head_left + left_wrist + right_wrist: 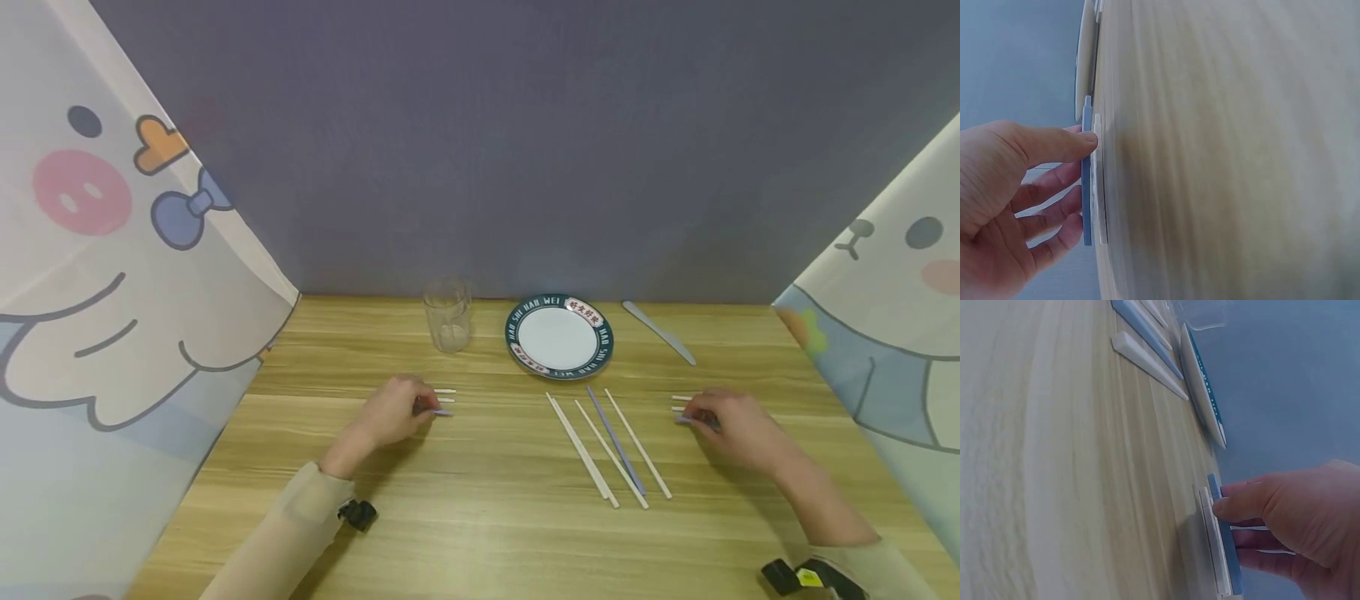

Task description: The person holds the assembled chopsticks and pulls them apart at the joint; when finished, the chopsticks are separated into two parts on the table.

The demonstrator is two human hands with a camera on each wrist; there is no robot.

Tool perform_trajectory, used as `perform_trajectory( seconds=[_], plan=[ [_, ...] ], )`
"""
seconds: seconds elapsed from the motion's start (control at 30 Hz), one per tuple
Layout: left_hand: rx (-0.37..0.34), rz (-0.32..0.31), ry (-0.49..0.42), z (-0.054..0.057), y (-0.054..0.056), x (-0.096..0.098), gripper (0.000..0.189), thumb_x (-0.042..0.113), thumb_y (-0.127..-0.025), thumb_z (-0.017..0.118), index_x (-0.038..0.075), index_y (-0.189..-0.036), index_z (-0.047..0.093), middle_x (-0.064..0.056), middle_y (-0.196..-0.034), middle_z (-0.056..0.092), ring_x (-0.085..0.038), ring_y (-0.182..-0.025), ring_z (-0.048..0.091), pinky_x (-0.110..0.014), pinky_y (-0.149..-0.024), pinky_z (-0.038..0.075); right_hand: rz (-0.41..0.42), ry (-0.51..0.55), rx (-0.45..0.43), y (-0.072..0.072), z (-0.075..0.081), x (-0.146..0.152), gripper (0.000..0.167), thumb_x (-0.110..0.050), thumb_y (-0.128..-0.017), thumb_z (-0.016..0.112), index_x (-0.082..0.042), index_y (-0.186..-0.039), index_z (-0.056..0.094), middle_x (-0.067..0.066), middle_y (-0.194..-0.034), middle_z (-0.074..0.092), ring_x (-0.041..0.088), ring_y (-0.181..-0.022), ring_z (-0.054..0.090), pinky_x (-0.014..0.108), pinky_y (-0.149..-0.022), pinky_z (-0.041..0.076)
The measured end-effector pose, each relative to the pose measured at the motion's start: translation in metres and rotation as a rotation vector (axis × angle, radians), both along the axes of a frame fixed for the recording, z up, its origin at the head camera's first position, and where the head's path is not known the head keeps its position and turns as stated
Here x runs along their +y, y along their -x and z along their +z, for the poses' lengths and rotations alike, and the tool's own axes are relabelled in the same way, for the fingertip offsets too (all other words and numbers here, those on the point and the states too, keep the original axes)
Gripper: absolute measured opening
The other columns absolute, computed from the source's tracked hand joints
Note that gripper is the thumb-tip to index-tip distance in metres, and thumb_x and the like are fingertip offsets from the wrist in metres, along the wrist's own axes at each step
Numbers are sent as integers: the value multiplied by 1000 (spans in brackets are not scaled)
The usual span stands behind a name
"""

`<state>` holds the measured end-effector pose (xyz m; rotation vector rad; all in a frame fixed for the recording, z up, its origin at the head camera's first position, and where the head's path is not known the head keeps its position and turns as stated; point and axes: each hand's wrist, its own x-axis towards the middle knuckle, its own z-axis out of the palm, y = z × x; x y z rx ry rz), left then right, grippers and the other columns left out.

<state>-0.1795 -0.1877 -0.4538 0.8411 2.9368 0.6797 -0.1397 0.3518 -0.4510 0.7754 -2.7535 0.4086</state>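
My left hand pinches a short purple stick between thumb and fingers, low over the table. Close beside it lie short white sticks, seen edge-on as a pale strip in the left wrist view. On the far right, my right hand pinches another short purple stick; white sticks lie right alongside. Between the hands rest several long white chopsticks and a purple chopstick. The fingers partly hide both short purple sticks in the head view.
A clear glass stands at the back, left of a round plate with a dark green rim. A table knife lies right of the plate. A grey panel rises behind the wooden table, and printed panels flank both sides.
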Motion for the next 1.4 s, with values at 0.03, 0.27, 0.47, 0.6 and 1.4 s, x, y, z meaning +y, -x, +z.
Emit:
perform_trajectory(
  seconds=[0.03,0.27,0.47,0.6,1.4],
  plan=[
    [-4,2,1,0,0,0,10,6,-88,85,15,-90,80,4,-86,70,-8,-80,64,-23,-72,56,-1,-1,1,0,-1,1,25,1,-77,89,-18,-85,75,-15,-79,63,-5,-70,52,23,-57,48],
    [-42,6,-4,0,0,0,10,5,-89,85,14,-91,80,3,-88,70,-6,-80,63,-22,-72,55,-13,-1,-15,-1,-5,2,26,2,-77,89,-18,-85,74,-14,-82,64,-5,-72,54,23,-59,49],
    [-47,-2,3,-2,2,0,11,4,-89,84,13,-92,79,3,-88,71,-6,-79,64,-21,-72,55,-37,-8,-39,-1,-6,3,26,1,-78,89,-19,-86,75,-14,-82,63,-4,-72,54,24,-60,50],
    [-60,-12,-3,0,1,1,11,3,-89,84,13,-91,79,3,-89,72,-7,-80,66,-22,-73,57,-38,-2,-43,-2,-8,3,27,0,-77,90,-20,-84,74,-14,-82,64,-2,-72,58,24,-61,52],
    [52,-265,99,40,17,130,9,18,-98,77,16,-106,80,3,-102,79,-12,-93,71,-25,-82,59,98,130,-148,-14,22,-80,17,0,-86,81,-14,-94,76,-13,-87,70,-3,-77,58,24,-66,55]
  ],
)
